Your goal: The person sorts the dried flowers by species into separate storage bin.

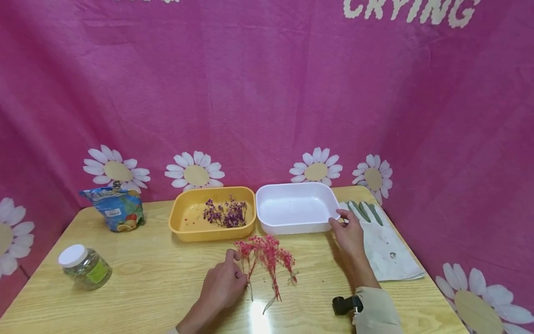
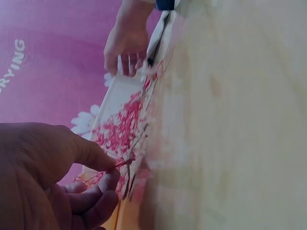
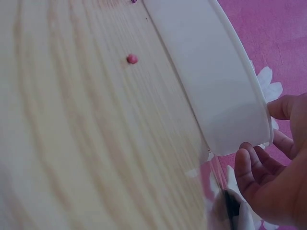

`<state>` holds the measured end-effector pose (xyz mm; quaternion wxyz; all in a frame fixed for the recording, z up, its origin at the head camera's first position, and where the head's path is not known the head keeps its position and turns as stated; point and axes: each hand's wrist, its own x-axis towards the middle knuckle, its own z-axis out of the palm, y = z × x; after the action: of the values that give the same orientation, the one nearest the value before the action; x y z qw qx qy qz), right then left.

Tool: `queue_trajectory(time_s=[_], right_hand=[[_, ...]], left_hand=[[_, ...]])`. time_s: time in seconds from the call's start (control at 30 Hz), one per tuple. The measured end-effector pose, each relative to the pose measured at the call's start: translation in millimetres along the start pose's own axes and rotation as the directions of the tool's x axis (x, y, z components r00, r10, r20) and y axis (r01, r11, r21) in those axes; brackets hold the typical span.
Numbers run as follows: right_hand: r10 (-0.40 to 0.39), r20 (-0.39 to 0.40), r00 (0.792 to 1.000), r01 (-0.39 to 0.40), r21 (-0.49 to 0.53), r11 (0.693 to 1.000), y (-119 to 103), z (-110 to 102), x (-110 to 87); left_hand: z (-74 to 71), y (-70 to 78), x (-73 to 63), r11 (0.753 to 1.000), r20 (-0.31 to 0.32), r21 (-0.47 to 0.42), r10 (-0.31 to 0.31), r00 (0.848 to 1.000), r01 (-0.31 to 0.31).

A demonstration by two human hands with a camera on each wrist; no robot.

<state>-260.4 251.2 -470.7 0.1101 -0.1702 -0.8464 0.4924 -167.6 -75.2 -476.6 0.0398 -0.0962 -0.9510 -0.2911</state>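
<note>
My left hand [image 1: 223,284] pinches the stem end of a pink dried-flower sprig [image 1: 245,249] between thumb and forefinger. Right of it, more pink dried flowers [image 1: 269,250] lie on the wooden table with their thin stems toward me. At the front right corner of the white plastic tray [image 1: 296,211], my right hand [image 1: 350,236] grips the rim. In the right wrist view its thumb is on the rim [image 3: 256,88] and the other fingers curl near the lower corner. Purple dried flowers [image 1: 227,213] lie in the yellow tray [image 1: 183,221], beside the white one.
A white cloth [image 1: 385,255] with several green leaves [image 1: 364,211] lies along the right edge. On the left stand a jar with a white lid [image 1: 85,266] and a blue pouch [image 1: 117,208]. A pink curtain with daisies [image 1: 267,102] hangs behind the table.
</note>
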Motion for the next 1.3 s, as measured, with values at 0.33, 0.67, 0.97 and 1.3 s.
queue_trajectory(time_s=[0.33,0.67,0.97,1.3], right_hand=[[0.008,-0.001,1.0,-0.008,-0.012,1.0,-1,1,-0.6],[-0.005,0.003,1.0,0.005,0.003,1.0,1,1,0.1],[-0.012,0.012,1.0,0.012,0.019,1.0,4,1,0.5],[0.015,0.02,1.0,-0.016,0.015,1.0,3,1,1.9]], left_hand=[[-1.9,-7.4,2.6,0.997,0.055,0.069,-0.036,0.998,0.033],[-13.4,-7.0,4.0,1.0,-0.032,0.012,-0.006,0.999,0.006],[-19.6,-11.5,9.1,0.958,0.208,-0.277,-0.01,0.978,0.069],[-18.3,-13.1,11.2,0.885,0.219,-0.455,0.007,0.976,0.096]])
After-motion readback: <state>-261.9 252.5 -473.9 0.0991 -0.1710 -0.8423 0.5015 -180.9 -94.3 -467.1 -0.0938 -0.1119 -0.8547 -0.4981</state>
